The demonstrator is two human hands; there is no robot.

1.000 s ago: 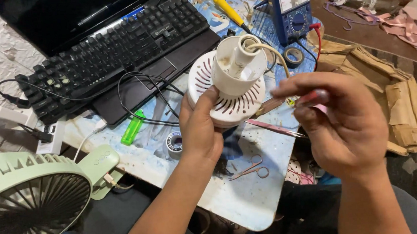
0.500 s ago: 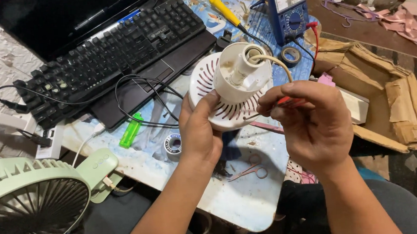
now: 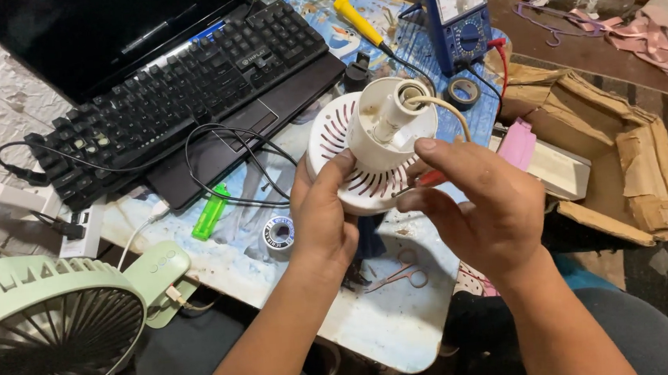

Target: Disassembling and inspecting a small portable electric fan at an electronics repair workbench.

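My left hand grips the lower rim of a white round slotted plastic housing, holding it tilted above the work board. A white cylinder with a shaft and a cream wire stands out of its middle. My right hand is closed on a thin red-handled tool whose tip touches the housing's slotted rim at the lower right. A small roll of solder lies just left of my left wrist.
A black keyboard rests on a laptop at the upper left, with black cables looping over it. A blue multimeter, yellow screwdriver, tape roll, green lighter, green desk fan and torn cardboard box surround the board.
My right hand moved left from beside the housing up against it, bringing the red-handled tool to the rim. My left hand kept its grip.
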